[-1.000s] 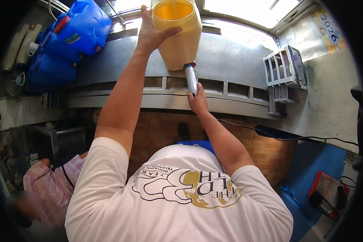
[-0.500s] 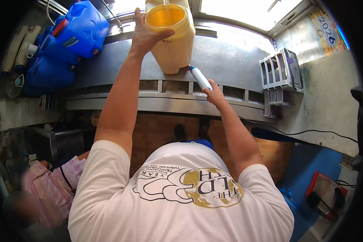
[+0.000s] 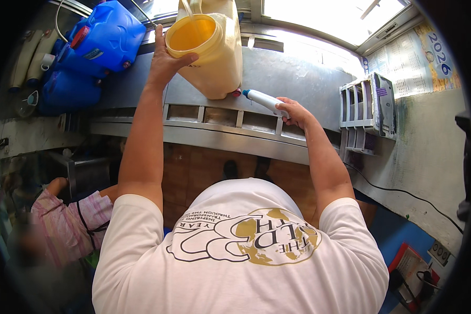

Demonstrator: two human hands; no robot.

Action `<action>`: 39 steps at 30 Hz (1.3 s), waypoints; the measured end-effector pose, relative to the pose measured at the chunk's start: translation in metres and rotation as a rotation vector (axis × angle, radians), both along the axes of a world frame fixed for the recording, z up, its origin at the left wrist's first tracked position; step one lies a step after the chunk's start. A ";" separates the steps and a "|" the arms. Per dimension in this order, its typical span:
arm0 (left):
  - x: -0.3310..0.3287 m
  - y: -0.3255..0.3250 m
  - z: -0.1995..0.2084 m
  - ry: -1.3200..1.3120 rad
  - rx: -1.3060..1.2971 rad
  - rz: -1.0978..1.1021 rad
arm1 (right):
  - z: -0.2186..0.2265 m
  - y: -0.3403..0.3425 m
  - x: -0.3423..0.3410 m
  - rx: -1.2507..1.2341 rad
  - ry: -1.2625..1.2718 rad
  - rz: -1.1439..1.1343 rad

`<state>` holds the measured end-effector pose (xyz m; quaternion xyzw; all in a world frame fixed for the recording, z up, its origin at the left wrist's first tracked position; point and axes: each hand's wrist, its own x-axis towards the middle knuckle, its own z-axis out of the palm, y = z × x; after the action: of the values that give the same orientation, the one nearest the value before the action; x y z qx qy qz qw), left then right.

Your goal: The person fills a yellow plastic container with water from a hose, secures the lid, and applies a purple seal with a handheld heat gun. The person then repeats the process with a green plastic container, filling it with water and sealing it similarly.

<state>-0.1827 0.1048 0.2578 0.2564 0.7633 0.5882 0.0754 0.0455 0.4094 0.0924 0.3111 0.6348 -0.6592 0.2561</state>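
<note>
Two hands are in the head view: the left hand (image 3: 167, 64) grasps one yellow jug (image 3: 220, 70) at its wide mouth, and the right hand (image 3: 294, 111) grips one white tool (image 3: 267, 101) with a single blue tip (image 3: 246, 94). Jug is tilted over one metal counter (image 3: 293, 70); its one red fitting (image 3: 236, 93), low on the right, sits just beside that tip. At least two blue containers (image 3: 115, 39) stand left; one grey rack (image 3: 369, 107) stands right.
</note>
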 end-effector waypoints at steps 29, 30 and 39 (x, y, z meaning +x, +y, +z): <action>0.008 0.003 0.000 -0.076 0.083 0.007 | 0.147 0.185 0.181 -0.238 0.673 -0.627; 0.008 0.005 0.000 -0.081 0.098 0.008 | 0.151 0.201 0.195 -0.175 0.704 -0.682; 0.013 0.002 0.008 -0.136 0.218 -0.023 | 0.096 0.289 0.229 0.099 0.606 -1.059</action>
<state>-0.1698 0.1063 0.2657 0.2314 0.6850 0.6827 0.1054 0.2743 0.6988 0.1888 0.3947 0.4683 -0.7259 -0.3129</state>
